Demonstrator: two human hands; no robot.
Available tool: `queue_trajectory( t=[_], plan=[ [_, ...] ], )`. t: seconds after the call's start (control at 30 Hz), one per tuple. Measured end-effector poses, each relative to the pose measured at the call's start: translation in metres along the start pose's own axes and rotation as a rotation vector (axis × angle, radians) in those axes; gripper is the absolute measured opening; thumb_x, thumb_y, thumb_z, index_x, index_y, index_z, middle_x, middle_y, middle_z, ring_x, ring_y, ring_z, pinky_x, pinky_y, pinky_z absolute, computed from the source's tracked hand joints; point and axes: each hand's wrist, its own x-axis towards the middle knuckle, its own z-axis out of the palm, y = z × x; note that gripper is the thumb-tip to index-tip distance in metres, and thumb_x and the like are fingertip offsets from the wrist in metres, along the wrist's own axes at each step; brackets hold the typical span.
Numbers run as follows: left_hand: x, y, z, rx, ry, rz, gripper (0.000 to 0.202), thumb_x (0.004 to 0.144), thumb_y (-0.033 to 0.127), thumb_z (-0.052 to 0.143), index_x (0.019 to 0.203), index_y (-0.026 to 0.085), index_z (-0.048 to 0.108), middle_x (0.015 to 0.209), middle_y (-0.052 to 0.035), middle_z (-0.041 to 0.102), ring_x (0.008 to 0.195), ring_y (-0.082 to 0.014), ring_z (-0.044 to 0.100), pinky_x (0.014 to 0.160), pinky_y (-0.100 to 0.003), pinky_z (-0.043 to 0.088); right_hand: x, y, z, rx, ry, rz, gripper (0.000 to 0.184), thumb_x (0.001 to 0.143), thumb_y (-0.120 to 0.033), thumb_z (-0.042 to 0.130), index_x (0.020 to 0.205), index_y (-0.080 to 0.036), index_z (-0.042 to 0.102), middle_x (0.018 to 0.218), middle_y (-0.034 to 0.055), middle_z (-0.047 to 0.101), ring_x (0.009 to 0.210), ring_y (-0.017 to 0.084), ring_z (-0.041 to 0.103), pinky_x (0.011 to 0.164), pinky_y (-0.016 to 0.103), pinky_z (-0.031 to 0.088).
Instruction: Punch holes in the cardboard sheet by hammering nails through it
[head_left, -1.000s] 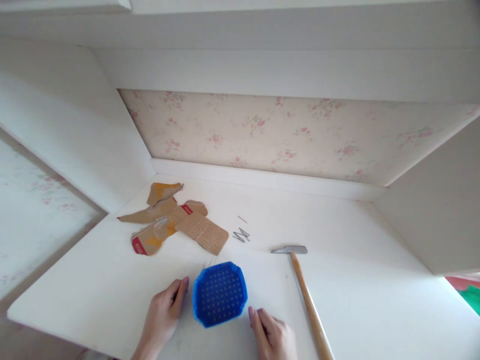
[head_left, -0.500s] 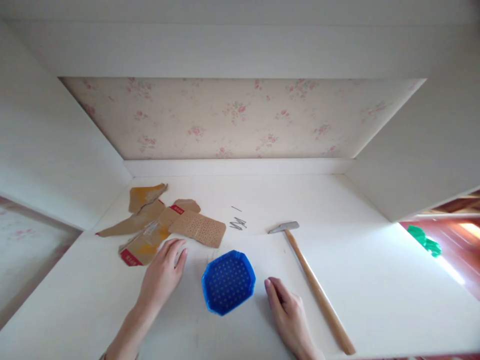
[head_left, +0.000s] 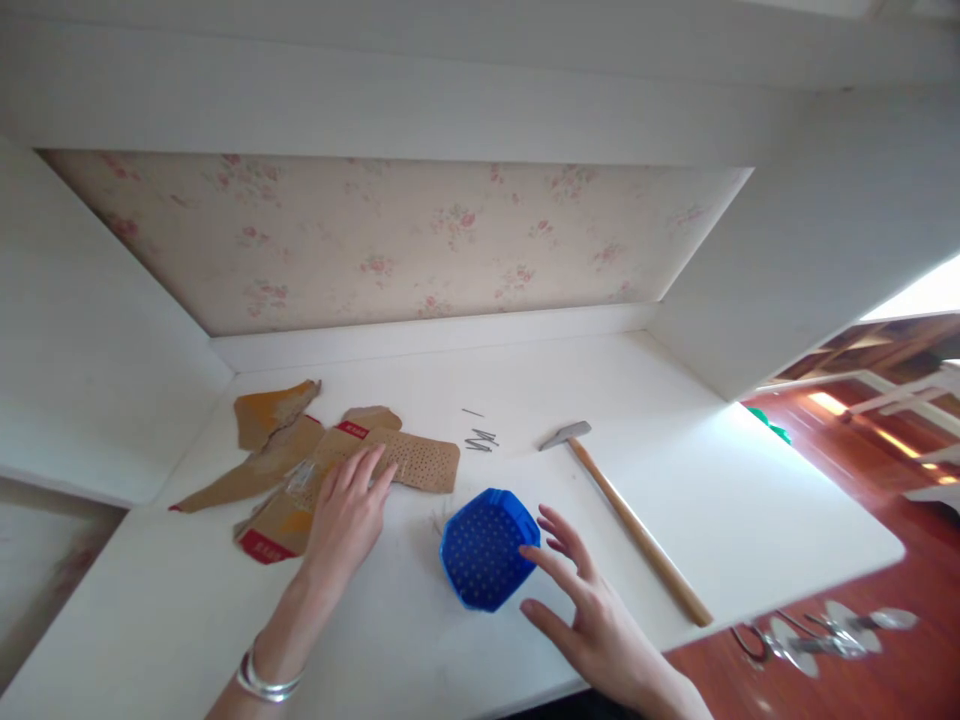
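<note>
A blue plastic basket [head_left: 480,565] with small holes in its base stands on the white desktop. At its right side my right hand [head_left: 589,605] has its fingers apart, and the index fingertip reaches over the basket's wall; whether it touches I cannot tell. My left hand [head_left: 349,520], fingers outstretched, lies at the near edge of a cardboard piece [head_left: 424,463] full of small holes. Under and beyond that hand are torn cardboard pieces [head_left: 277,450] with red strips. Several nails [head_left: 481,441] lie together behind the basket. A hammer [head_left: 637,530] with a wooden handle rests to the right.
White side panels [head_left: 720,230] and a papered back wall [head_left: 450,240] enclose the desktop [head_left: 757,480]. Past its right edge shows a reddish floor [head_left: 825,470] with a shiny metal object [head_left: 825,635] and a green thing [head_left: 770,424].
The view has turned to the right. My right hand has gone from closed to spread and come to the basket. My left hand has shifted onto the holed cardboard's edge.
</note>
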Motion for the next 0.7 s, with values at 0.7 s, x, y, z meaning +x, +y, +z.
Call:
queue_trajectory(
  t=[0.7],
  plan=[
    [0.022,0.001,0.014,-0.081,-0.076,0.049,0.069,0.079,-0.008,0.034,0.136,0.023,0.056,0.14,-0.0117,0.057,0.128,-0.0269,0.054,0.114,-0.061,0.022,0.026,0.01,0.014,-0.053,0.308,0.126,0.038,0.093,-0.035,0.058,0.13,-0.028,0.052,0.144,0.0132,0.046,0.126,0.031,0.054,0.098,0.049,0.053]
  ],
)
